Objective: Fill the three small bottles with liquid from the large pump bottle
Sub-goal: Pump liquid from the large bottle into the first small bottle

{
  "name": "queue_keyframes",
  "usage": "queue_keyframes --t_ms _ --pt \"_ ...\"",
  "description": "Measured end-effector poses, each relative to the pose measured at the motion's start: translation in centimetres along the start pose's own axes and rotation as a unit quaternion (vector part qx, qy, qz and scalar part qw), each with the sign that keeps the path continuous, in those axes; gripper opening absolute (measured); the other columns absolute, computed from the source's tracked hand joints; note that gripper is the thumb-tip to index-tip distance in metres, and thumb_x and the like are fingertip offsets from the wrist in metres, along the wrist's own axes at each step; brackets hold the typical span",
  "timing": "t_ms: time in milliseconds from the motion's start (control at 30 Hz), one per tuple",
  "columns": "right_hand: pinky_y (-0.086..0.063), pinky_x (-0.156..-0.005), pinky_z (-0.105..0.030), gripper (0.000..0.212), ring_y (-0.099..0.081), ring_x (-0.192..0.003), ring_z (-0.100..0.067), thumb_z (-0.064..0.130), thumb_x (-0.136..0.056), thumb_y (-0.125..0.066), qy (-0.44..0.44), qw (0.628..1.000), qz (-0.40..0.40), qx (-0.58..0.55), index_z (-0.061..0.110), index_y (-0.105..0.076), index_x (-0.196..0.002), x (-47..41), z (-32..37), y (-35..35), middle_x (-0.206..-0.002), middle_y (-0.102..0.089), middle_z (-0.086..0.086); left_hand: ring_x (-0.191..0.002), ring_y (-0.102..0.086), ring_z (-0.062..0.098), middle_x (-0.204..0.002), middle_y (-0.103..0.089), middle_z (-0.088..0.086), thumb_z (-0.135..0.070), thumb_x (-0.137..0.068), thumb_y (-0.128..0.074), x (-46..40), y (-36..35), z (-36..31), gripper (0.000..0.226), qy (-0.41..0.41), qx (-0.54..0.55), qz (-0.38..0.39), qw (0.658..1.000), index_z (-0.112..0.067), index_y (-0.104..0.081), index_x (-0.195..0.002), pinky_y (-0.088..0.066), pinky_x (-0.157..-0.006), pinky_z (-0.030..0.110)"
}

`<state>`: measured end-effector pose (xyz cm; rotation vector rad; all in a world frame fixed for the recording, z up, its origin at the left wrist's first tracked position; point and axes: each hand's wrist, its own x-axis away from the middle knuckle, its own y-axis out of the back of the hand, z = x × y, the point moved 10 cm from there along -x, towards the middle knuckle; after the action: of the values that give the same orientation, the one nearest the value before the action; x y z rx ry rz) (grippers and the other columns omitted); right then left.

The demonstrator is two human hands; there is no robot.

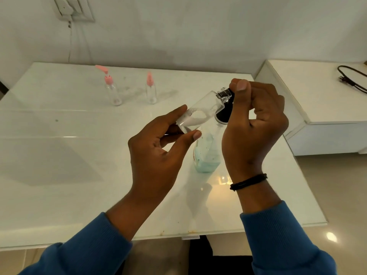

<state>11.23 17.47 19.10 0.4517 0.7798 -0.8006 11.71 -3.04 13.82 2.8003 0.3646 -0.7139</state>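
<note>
While three small clear plastic bottles are in view, only two stand on the glossy white table (59, 155): a small clear bottle with an open pink flip cap (112, 90) at the far left and, near it to the right, a small clear bottle with a pink pointed cap (151, 90), both upright and apart from each other. The first shows a little white residue at its bottom; the second looks empty. The third small clear bottle (200, 112) is uncapped and held tilted in the air, its neck raised toward the right, with a small pool of white liquid lying along its lower side. The left hand (158, 155) pinches its base between thumb and fingers. The right hand (256, 124) has its fingers curled and its thumb and forefinger pressed on the black pump head (223, 114) at the bottle's mouth. Below stands one large clear pump bottle (207, 153), upright on the table between the wrists, holding pale blue-green liquid in its lower part. One black cord (351, 76) lies on the white cabinet (317, 96) at the right
</note>
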Motion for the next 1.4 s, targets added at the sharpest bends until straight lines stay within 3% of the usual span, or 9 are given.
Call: queue_keyframes --t_ms 167,333,500,733,867,1067,1200,1400 --pt "-0.053 -0.07 -0.047 0.021 -0.057 -0.086 0.001 0.016 -0.102 -0.06 -0.016 1.0 0.006 -0.016 0.008 -0.077 -0.094 0.61 -0.6 -0.2 -0.092 -0.069 0.008 -0.107 -0.064 -0.013 -0.12 -0.063 -0.023 -0.028 -0.084 -0.078 0.09 0.02 0.0 0.046 0.013 0.012 -0.001 1.0 -0.022 -0.063 -0.126 -0.052 -0.084 0.007" --pt "-0.049 -0.069 -0.038 0.021 -0.059 -0.081 -0.011 0.017 -0.102 -0.06 -0.007 1.0 0.006 0.002 0.011 -0.077 -0.091 0.1 -0.02 0.03 -0.09 -0.068 0.01 -0.109 -0.068 -0.002 -0.121 -0.067 -0.016 -0.023 -0.085 -0.08 0.1 0.01 -0.05 0.045 0.015 0.027 -0.002 1.0 -0.02 -0.064 -0.127 -0.056 -0.086 0.013" --pt "-0.054 -0.069 -0.046 0.02 -0.058 -0.084 -0.002 0.017 -0.102 -0.06 -0.017 1.0 0.006 -0.011 0.008 -0.076 -0.093 0.55 -0.39 -0.22 -0.091 -0.067 0.01 -0.108 -0.069 -0.002 -0.12 -0.067 -0.018 -0.026 -0.084 -0.08 0.1 0.11 0.12 0.045 0.022 0.028 -0.001 0.999 -0.021 -0.064 -0.126 -0.056 -0.086 0.013" --pt "-0.049 -0.07 -0.044 0.022 -0.054 -0.078 0.001 0.015 -0.102 -0.061 -0.006 1.0 0.01 -0.005 0.008 -0.077 -0.088 -0.12 0.02 -0.02 -0.087 -0.068 0.009 -0.11 -0.068 -0.001 -0.122 -0.067 -0.013 -0.023 -0.085 -0.08 0.12 -0.06 0.07 0.046 0.02 0.031 0.001 0.999 -0.018 -0.064 -0.128 -0.055 -0.087 0.014" --pt "-0.052 -0.067 -0.05 0.022 -0.058 -0.078 -0.007 0.016 -0.101 -0.061 -0.011 1.0 0.009 -0.008 0.007 -0.076 -0.089 0.44 -0.36 -0.22 -0.088 -0.066 0.009 -0.109 -0.069 0.0 -0.122 -0.068 -0.014 -0.023 -0.085 -0.08 0.15 0.01 0.24 0.046 0.019 0.027 0.003 0.999 -0.018 -0.065 -0.128 -0.056 -0.087 0.014" --pt "-0.049 -0.069 -0.049 0.021 -0.055 -0.079 -0.002 0.016 -0.102 -0.062 -0.001 1.0 0.01 -0.004 0.01 -0.076 -0.088 0.05 0.01 0.01 -0.088 -0.067 0.01 -0.11 -0.068 -0.001 -0.123 -0.067 -0.014 -0.022 -0.085 -0.08 0.11 0.01 0.09 0.046 0.015 0.029 0.002 0.999 -0.019 -0.064 -0.127 -0.055 -0.087 0.013" --pt "-0.051 -0.068 -0.052 0.02 -0.058 -0.08 -0.008 0.015 -0.102 -0.061 -0.002 1.0 0.016 -0.014 0.008 -0.076 -0.09 0.55 -0.11 -0.36 -0.091 -0.068 0.008 -0.11 -0.067 -0.004 -0.122 -0.066 -0.017 -0.022 -0.085 -0.08 0.01 0.17 0.14 0.045 0.013 0.021 0.002 1.0 -0.019 -0.064 -0.128 -0.055 -0.087 0.012" --pt "-0.047 -0.072 -0.043 0.02 -0.059 -0.078 -0.011 0.015 -0.102 -0.062 0.002 1.0 0.025 0.0 0.011 -0.076 -0.087 -0.15 0.0 -0.13 -0.087 -0.07 0.007 -0.11 -0.068 -0.004 -0.123 -0.066 -0.016 -0.022 -0.085 -0.08 0.05 0.05 -0.02 0.045 0.011 0.031 0.002 0.999 -0.019 -0.064 -0.127 -0.056 -0.086 0.014"
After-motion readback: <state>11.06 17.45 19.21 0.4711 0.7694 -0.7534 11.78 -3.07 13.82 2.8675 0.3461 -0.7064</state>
